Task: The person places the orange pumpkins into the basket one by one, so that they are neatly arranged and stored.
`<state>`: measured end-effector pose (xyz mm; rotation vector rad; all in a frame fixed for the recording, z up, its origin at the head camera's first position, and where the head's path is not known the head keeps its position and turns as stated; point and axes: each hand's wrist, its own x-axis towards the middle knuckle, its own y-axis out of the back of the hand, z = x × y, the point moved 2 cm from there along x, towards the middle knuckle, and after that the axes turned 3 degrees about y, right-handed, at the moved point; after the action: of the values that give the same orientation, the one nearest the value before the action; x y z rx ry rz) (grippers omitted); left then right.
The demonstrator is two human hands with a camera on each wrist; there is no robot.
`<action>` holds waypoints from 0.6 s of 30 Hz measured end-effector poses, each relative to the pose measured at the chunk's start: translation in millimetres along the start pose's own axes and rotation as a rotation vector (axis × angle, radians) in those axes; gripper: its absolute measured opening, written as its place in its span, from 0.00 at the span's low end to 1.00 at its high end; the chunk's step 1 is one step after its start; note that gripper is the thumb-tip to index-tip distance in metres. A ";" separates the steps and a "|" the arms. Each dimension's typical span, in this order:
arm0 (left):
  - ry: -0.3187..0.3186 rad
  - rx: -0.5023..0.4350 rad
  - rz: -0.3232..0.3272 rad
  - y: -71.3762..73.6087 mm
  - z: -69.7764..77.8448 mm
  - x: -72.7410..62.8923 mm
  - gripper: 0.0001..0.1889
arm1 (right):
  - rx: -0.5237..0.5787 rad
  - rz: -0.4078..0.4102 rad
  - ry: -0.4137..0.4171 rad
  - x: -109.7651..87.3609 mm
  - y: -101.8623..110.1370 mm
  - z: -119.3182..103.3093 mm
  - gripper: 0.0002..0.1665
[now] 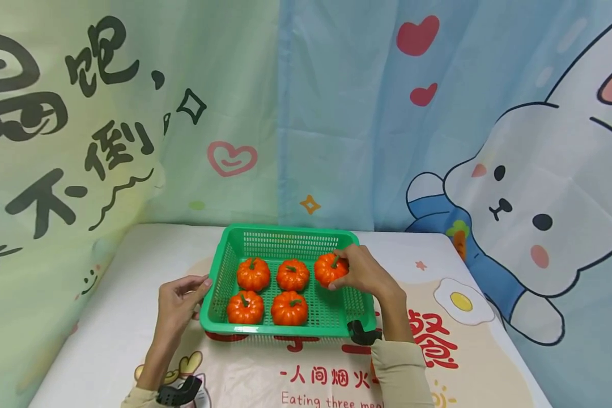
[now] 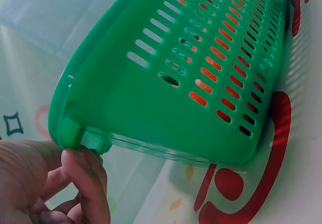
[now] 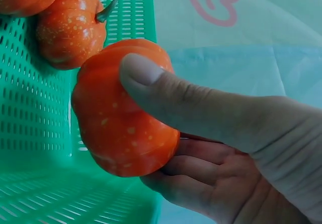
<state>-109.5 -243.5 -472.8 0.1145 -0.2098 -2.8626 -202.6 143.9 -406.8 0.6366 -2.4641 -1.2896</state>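
A small orange toy pumpkin (image 1: 328, 270) with a green stem is gripped by my right hand (image 1: 363, 273), over the right part of a green plastic basket (image 1: 285, 330). In the right wrist view the thumb (image 3: 166, 90) lies across the held pumpkin (image 3: 121, 143), with the other fingers curled beneath it. My left hand (image 1: 175, 303) pinches the basket's left rim. The left wrist view shows its thumb and fingers (image 2: 83, 176) at the rim's edge, below the slotted wall (image 2: 115, 103). Several more pumpkins (image 1: 253, 275) sit in two rows in the basket's left and middle.
The basket stands on a table with a printed cloth (image 1: 255, 368) bearing red characters and a fried egg picture (image 1: 461, 302). Behind the table hangs a curtain (image 1: 331, 141) printed with hearts and a white rabbit. Each wrist wears a black strap (image 1: 179, 391).
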 end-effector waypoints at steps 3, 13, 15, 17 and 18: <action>-0.004 -0.005 -0.002 0.0 -0.3 1.8 0.17 | -0.004 0.003 -0.010 2.5 -0.5 1.3 0.38; -0.011 -0.010 0.000 -0.2 -1.5 1.4 0.16 | -0.042 -0.033 -0.007 14.3 -4.8 7.8 0.42; -0.010 -0.005 0.001 -0.1 -1.2 1.4 0.17 | -0.038 -0.044 -0.015 16.7 -5.5 8.9 0.41; -0.013 -0.001 0.002 0.0 -0.9 1.6 0.17 | -0.038 -0.059 -0.028 19.1 -6.6 10.3 0.42; -0.012 0.002 0.003 0.1 -0.9 1.7 0.17 | -0.044 -0.068 -0.025 20.4 -7.2 10.9 0.43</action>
<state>-111.0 -244.2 -473.8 0.0974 -0.2148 -2.8604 -223.1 137.6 -417.9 0.7037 -2.4461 -1.3810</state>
